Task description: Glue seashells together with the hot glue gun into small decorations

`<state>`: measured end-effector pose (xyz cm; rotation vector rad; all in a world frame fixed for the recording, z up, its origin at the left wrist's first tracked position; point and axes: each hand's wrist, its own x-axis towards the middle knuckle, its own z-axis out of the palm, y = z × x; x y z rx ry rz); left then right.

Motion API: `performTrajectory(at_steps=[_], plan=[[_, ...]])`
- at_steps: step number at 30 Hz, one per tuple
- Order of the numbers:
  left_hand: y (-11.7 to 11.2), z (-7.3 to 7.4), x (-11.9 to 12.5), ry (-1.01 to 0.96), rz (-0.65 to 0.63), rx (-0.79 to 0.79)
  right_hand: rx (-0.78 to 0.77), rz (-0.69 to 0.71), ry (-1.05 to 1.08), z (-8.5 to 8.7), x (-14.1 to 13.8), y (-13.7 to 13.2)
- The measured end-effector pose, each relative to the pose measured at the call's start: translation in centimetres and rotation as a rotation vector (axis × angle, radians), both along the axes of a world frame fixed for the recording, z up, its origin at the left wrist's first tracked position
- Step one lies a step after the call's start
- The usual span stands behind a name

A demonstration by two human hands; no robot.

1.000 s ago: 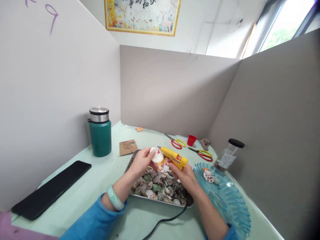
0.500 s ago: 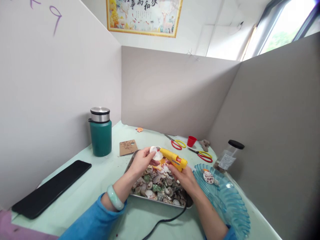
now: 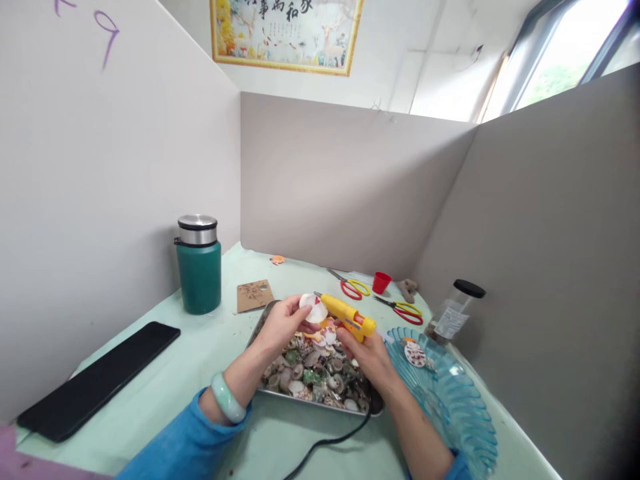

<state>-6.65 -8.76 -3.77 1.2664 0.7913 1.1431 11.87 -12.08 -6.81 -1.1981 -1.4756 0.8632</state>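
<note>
My left hand (image 3: 283,322) pinches a white shell (image 3: 313,308) with a red mark, held above a metal tray (image 3: 261,325) full of several mixed shells. My right hand (image 3: 367,353) grips a yellow glue gun (image 3: 346,315) whose nozzle touches the shell's upper edge. The gun's black cord (image 3: 325,443) trails toward me over the tray's front rim. A pale green bangle (image 3: 226,399) sits on my left wrist above a blue sleeve.
A blue glass plate (image 3: 453,407) holding a shell lies right of the tray. Behind are two red-and-yellow scissors (image 3: 353,287), a red cup (image 3: 381,282) and a black-lidded jar (image 3: 454,311). At the left stand a green flask (image 3: 199,265), a brown card (image 3: 255,295) and a black keyboard (image 3: 97,380). Grey partitions enclose the table.
Both hands, the shell and the glue gun stay nearly where they were; the nozzle remains at the shell. Only the camera view shifted slightly.
</note>
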Motion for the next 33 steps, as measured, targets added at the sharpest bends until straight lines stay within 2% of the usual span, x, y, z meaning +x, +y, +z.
performTrajectory(at_steps=[15, 26, 33], plan=[[-0.12, -0.06, -0.11, -0.067, -0.037, -0.001, -0.041, 0.009, -0.009, 0.17, -0.16, -0.03], [-0.13, 0.07, -0.20, -0.060, 0.015, 0.030, -0.024, 0.013, -0.017, 0.53, -0.25, -0.24], [-0.16, 0.06, -0.22, -0.069, 0.043, 0.043, 0.020, -0.043, 0.107, 0.18, 0.13, 0.06]])
